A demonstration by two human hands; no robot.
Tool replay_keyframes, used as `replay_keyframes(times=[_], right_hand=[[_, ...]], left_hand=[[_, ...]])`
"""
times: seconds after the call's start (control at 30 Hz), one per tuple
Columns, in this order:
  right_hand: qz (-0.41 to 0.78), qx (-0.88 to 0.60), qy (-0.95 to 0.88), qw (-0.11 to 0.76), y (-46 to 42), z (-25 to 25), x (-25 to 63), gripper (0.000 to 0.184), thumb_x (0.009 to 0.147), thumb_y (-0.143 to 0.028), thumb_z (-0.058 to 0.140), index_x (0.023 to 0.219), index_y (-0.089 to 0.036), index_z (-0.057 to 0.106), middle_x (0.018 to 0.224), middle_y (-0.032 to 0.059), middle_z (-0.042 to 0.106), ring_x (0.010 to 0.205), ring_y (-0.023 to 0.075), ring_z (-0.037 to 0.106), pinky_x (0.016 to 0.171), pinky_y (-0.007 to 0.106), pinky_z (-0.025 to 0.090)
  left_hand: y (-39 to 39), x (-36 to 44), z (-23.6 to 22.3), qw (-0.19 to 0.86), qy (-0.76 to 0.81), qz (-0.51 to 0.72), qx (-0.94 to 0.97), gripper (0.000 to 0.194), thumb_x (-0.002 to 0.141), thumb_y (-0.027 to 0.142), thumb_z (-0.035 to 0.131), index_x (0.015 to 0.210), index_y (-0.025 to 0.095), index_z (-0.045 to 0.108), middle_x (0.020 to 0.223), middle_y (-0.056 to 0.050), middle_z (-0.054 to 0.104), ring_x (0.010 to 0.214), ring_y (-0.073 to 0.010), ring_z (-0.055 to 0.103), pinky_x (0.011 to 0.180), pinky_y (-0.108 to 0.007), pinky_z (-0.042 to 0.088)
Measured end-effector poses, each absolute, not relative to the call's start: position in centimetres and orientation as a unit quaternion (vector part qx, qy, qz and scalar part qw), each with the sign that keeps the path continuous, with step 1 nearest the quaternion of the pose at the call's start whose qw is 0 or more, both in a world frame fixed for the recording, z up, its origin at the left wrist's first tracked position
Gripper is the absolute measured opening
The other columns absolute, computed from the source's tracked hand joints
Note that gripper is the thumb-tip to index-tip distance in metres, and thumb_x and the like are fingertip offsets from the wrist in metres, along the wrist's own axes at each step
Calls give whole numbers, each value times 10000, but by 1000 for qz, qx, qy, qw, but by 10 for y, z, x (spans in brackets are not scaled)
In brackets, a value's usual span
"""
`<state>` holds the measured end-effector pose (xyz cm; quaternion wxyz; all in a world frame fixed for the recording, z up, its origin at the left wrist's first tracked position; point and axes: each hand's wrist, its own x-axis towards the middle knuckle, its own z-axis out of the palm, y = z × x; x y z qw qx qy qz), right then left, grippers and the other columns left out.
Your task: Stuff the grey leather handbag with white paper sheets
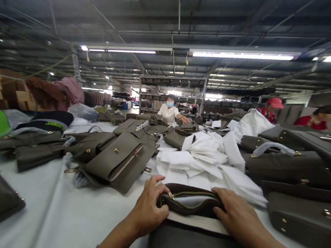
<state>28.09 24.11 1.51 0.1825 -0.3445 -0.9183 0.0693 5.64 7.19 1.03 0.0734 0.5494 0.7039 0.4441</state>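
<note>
Nearest to the camera is a dark bag (202, 243), at six o'clock and a little toward five, with its mouth turned up to the person. A brass-coloured zipper (189, 207) stands parted along this mouth, and its slider (171, 195) is at the left end. Inside, something white is visible; whether it is lining or a filling sheet, I cannot tell.

The left hand (149, 208) is at the nine o'clock end of the mouth: thumb on the near side, other fingers around the corner beside the slider, index finger lifted, a rather light hold. The right hand (234, 211) is at three o'clock and takes this end more firmly, fingers over the far rim and thumb on the near one.

The step in hand is, I judge, holding the mouth spread. The next move calls for keeping both rims steady, and, if it concerns the zipper, for a precise pinch on the slider.

Just beyond, at twelve o'clock, lies a heap of white sheets (198, 159). Another bag (101, 157) rests at ten o'clock, more bags (304, 215) at two. Farther, near twelve, a masked co-worker (165, 112) extends one arm.
</note>
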Motion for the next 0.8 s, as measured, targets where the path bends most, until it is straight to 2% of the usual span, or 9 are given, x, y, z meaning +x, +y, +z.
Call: replay_keyframes(times=[0.1, 0.17, 0.27, 0.37, 0.47, 0.53, 0.63, 0.73, 0.8], right_hand=[[-40, -266, -940, 208, 214, 34, 265, 631, 706, -102, 553, 1330, -184, 508, 1410, 132, 478, 1287, 345, 421, 1071, 526, 304], [6, -203, -962, 185, 190, 47, 247, 564, 753, -113, 548, 1304, -230, 523, 1325, 97, 544, 1208, 282, 489, 1016, 446, 379], [79, -153, -977, 130, 165, 58, 216, 303, 820, -253, 596, 1122, -229, 603, 1044, 60, 632, 966, 227, 574, 837, 346, 450], [54, -127, -981, 138, 167, 56, 192, 330, 820, -356, 653, 1096, -188, 587, 970, 64, 628, 900, 225, 570, 777, 327, 429], [-22, 20, -989, 143, 190, 47, 180, 319, 920, -412, 537, 1131, -178, 578, 958, 79, 631, 861, 206, 556, 767, 318, 403], [-29, 79, -982, 171, 207, 40, 177, 292, 967, -393, 452, 1092, -168, 591, 919, 80, 627, 822, 188, 544, 757, 310, 397], [63, 60, -968, 234, 222, 32, 179, 214, 976, -297, 438, 1035, -152, 584, 873, 63, 612, 800, 156, 540, 745, 273, 408], [106, 51, -965, 236, 225, 29, 183, 174, 934, -249, 509, 1059, -160, 590, 894, 56, 603, 826, 155, 541, 760, 264, 417], [114, 40, -967, 223, 222, 30, 183, 243, 907, -244, 549, 1137, -177, 587, 935, 56, 599, 861, 163, 548, 785, 271, 422]], left_hand=[[77, 53, 9, 97, 701, 451, 544, 200, 592, 106, 519, 751, 196, 600, 877, -5, 603, 856, -183, 564, 770, -281, 428], [80, 49, 5, 101, 701, 470, 527, 154, 619, 135, 518, 742, 196, 588, 774, 13, 587, 754, -166, 547, 705, -270, 406], [82, 45, -3, 93, 691, 491, 523, 128, 658, 176, 534, 768, 202, 594, 808, 12, 603, 798, -170, 553, 742, -271, 400], [79, 38, -7, 98, 678, 504, 526, 126, 689, 202, 533, 797, 204, 598, 834, 9, 613, 820, -170, 560, 745, -267, 398], [75, 31, -7, 108, 662, 509, 540, 117, 737, 261, 536, 815, 202, 600, 805, 8, 606, 790, -166, 556, 719, -262, 400], [74, 30, -5, 112, 651, 506, 555, 123, 752, 288, 543, 818, 204, 604, 801, 8, 598, 781, -165, 549, 722, -265, 399], [74, 35, -5, 97, 655, 504, 555, 112, 747, 250, 528, 823, 199, 592, 832, -6, 580, 803, -178, 533, 746, -287, 386], [78, 40, -7, 81, 661, 507, 547, 88, 740, 222, 511, 802, 196, 568, 804, -6, 551, 781, -180, 518, 732, -295, 377], [80, 41, -9, 72, 660, 510, 547, 81, 736, 219, 512, 797, 199, 562, 796, -2, 543, 774, -178, 516, 731, -294, 376]])
